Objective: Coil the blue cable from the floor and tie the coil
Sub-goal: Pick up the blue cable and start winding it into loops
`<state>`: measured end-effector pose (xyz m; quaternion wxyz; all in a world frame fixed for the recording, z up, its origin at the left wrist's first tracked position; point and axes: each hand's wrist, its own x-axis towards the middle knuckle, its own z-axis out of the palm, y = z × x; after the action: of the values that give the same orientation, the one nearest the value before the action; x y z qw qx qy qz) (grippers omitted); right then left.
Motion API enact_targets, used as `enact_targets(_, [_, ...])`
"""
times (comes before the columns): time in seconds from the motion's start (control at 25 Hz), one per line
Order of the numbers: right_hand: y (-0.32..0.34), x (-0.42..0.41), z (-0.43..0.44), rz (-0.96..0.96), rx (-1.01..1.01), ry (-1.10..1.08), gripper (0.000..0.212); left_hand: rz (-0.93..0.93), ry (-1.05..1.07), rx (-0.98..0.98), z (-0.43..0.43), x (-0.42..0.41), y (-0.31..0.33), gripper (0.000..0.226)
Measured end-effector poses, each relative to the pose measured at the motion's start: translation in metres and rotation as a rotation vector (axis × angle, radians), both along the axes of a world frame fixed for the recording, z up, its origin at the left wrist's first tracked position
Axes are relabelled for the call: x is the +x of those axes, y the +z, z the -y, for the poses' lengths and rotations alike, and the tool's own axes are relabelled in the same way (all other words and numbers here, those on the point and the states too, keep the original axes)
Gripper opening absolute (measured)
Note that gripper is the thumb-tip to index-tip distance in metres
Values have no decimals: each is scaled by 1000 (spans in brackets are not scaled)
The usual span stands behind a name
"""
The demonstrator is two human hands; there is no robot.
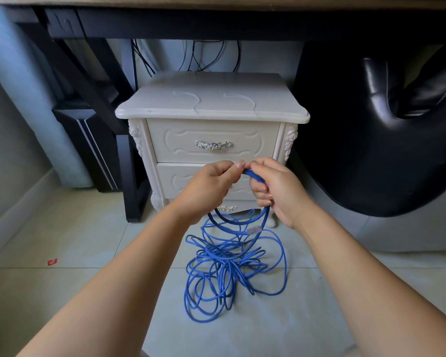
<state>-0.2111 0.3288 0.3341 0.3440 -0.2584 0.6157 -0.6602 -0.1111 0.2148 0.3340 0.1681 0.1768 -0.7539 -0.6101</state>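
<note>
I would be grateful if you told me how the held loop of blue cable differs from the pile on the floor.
The held loop hangs in the air, gripped by the left hand and right hand; the pile lies on the floor tiles, untouched. The held loop is a tidy round of a few strands; the pile is a loose tangle of many overlapping loops. Both are the same blue cable.

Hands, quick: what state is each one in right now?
Left hand: closed, gripping the blue cable.
Right hand: closed, gripping the blue cable too.
</note>
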Motion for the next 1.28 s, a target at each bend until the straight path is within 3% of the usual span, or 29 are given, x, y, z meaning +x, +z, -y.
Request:
enact_targets(0.2, [-6, -5, -3, 245, 5, 83, 37, -151, 238, 232, 3, -3, 1, 34])
enact_targets(0.36, [-11, 5, -2, 501, -151, 130, 30, -212, 389, 432, 6, -5, 3, 36])
enact_targets(0.48, [-14, 6, 2, 571, -275, 85, 27, -209, 375, 589, 1, -5, 1, 40])
enact_targets(0.6, [-12, -1, 5, 517, -279, 49, 27, -177, 205, 778, 1, 1, 2, 41])
enact_targets(0.76, [-6, -9, 1, 398, -163, 115, 28, -71, 38, 669, 11, 9, 6, 32])
enact_targets(0.96, [2, -7, 0, 134, 63, 190, 26, 92, -33, 387, 11, 8, 5, 39])
enact_targets(1.08, [-1, -5, 5, 232, -18, 192, 29, 53, 46, 302, 7, 2, 4, 35])
enact_targets(1.28, [-5, -12, -4, 427, -100, 277, 49, -40, 184, 480, 14, 0, 7, 38])
